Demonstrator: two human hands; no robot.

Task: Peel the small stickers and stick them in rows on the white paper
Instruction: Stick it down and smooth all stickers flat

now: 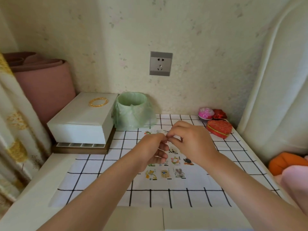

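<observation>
While the left hand [150,148] and right hand [190,140] met above the flat white paper sheet [193,182] on the checked-cloth counter [93,177], their fingers [162,140] pinched a barely visible small sticker [167,137], probably flimsy, tacky, best held by one edge; colourful pasted stickers [165,173] lay in rows beneath.

A box [80,120] stands left of the bin [133,110]; before them, stickers [165,174] lie in rows on the paper [195,180].

Matt white paper [166,185], checked cloth [93,180], glossy white box [80,117], crinkled plastic bag [133,114]
</observation>
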